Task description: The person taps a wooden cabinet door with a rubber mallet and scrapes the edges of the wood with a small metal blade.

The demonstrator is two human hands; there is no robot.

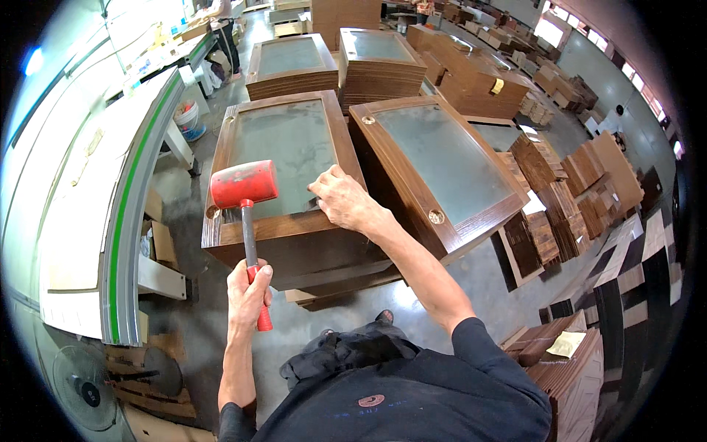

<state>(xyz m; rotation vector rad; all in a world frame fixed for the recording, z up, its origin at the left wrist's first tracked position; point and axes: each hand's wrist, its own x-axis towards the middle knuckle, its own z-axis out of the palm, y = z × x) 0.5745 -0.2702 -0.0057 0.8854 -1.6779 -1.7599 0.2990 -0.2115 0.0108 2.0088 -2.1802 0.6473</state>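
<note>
Fingers of the left hand (247, 291) are wrapped tight round the red grip of a mallet (244, 184), thumb laid along the shaft. Its red head hangs just above the near left part of a door (283, 147), about seven o'clock on the frame. The right hand (345, 199) lies knuckles up on the same door at four o'clock, fingertips curled over the inner edge of the frame where it meets the grey panel; it presses rather than grips.

That door tops a stack (309, 254) of like doors straight ahead. A second stack (434, 166) stands just beside it at two o'clock, more lie beyond at twelve, and a long bench (125, 199) with a green edge runs off at nine.

To strike well, I judge the head should land flat on the wooden rail, not on the panel, which looks easy to crack. Short, square taps suit better than a full swing. The right hand should stay clear of the landing spot while pinning the frame so it cannot hop. Holding the grip lower would give more control of the angle.
</note>
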